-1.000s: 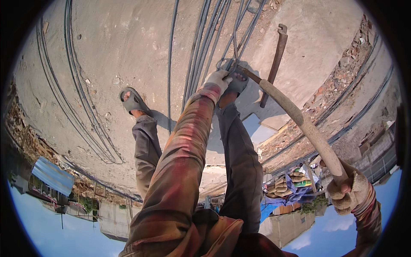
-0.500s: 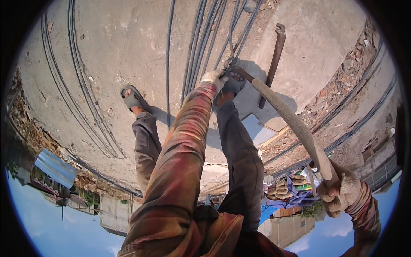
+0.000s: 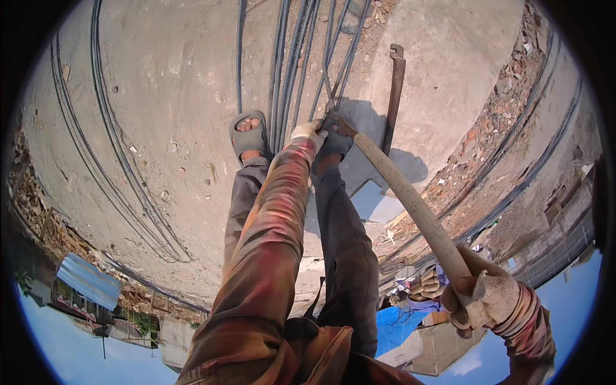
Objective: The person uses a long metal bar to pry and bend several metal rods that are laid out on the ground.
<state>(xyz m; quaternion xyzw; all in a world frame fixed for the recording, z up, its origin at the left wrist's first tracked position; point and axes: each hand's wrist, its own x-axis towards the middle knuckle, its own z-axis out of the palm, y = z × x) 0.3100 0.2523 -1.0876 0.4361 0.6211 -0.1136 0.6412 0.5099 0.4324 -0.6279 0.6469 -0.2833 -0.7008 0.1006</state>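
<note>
My left hand (image 3: pixel 308 130), in a pale work glove, is closed low by my right foot, around rebar (image 3: pixel 329 80) at the head of a bending bar; the fingertips are partly hidden. The bending bar (image 3: pixel 401 189) has a long, pale tubular handle that slants up from that head to my right. My right hand (image 3: pixel 482 298), gloved with bare fingertips showing, is wrapped around the upper end of this handle. A second, rusty bar with a hooked jaw (image 3: pixel 394 96) lies on the ground beyond the head. My right sandal (image 3: pixel 338 142) is right beside the tool's head.
Several long rebars (image 3: pixel 285 70) run away in front of me, and bent ones (image 3: pixel 106 109) lie at the left. Broken rubble (image 3: pixel 494 128) and more bars (image 3: pixel 532 157) line the right side. My left sandal (image 3: pixel 249 138) stands beside the rebars on the concrete ground (image 3: pixel 186 58).
My left foot has stepped rightward, next to the rebars. My right hand has moved left and lower in the picture with the bending bar's handle. My left hand stays at the tool's head.
</note>
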